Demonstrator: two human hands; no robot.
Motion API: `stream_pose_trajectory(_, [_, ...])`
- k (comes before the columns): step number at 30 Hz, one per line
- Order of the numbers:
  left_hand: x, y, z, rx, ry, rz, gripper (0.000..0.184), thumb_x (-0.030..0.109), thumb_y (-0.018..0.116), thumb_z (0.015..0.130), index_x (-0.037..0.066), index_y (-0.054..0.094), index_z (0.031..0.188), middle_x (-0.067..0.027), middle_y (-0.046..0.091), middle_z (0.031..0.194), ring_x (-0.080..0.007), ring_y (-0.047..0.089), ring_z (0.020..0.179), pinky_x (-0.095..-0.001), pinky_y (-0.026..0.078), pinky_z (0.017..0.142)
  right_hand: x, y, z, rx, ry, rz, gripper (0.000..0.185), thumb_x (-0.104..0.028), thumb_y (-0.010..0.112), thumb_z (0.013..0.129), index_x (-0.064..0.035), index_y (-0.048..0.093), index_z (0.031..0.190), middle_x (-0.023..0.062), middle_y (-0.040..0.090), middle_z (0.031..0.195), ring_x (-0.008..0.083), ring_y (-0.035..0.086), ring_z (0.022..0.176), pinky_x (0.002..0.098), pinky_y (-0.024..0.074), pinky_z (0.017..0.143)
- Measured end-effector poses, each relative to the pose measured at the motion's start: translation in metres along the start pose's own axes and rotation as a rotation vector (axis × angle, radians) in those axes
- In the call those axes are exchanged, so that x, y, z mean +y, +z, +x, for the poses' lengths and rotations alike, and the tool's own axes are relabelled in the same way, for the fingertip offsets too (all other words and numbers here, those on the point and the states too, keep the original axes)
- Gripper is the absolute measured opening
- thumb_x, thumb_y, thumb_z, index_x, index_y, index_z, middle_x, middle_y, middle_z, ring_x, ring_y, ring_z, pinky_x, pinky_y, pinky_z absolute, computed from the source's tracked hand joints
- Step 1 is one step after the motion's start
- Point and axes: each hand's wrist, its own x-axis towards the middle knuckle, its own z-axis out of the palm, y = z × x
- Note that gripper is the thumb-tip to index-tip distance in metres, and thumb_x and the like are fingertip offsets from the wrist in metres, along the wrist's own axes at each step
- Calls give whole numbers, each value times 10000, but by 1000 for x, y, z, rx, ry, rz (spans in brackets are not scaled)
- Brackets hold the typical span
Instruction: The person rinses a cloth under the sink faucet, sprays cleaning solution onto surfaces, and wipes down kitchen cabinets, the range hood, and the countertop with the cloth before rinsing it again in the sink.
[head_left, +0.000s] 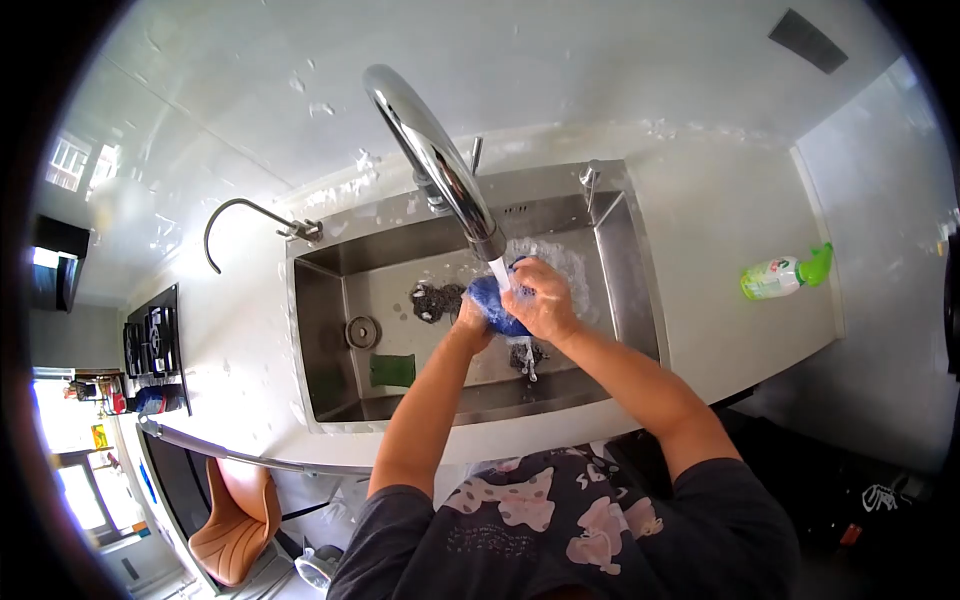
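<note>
Water runs from the chrome faucet onto a blue cloth held over the steel sink. My left hand grips the cloth from its left side, the fingers partly hidden by it. On the right side, my right hand has its fingers bent around the cloth, close under the stream. Water and suds drip below the hands. A dark scouring pad lies on the sink floor left of the cloth, and a green pad lies nearer the front edge.
A round drain sits at the sink's left. On the right counter lies a green-topped spray bottle. A thin curved tap rises at the left, with a stove beyond and a brown chair below.
</note>
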Motion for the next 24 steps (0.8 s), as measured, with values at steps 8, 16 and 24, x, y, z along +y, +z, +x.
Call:
stream_pose_trajectory(8, [30, -9, 10, -554, 328, 1018, 346, 98, 652, 715, 85, 547, 1044, -44, 578, 1013, -170, 545, 932, -290, 450, 820, -22, -14, 33, -297, -514, -98, 103, -166, 641, 622, -113, 561, 660, 57, 548, 726, 257, 530, 639, 338, 470, 584])
stream_pose_trajectory(16, [57, 15, -3, -664, -26, 1267, 219, 182, 567, 805, 87, 535, 1000, -93, 607, 858, -200, 605, 665, -342, 532, 513, -23, -29, 31, -779, -602, -126, 85, -172, 606, 682, -103, 558, 673, 44, 509, 730, 231, 537, 701, 343, 460, 574])
stream_pose_trajectory(24, [42, -8, -15, -154, -142, 695, 376, 44, 479, 797, 15, 447, 1170, -115, 579, 969, -206, 611, 819, -311, 546, 674, 38, -8, -22, -167, 398, 148, 225, -255, 581, 808, -38, 549, 859, 105, 566, 832, 235, 555, 772, 344, 436, 662])
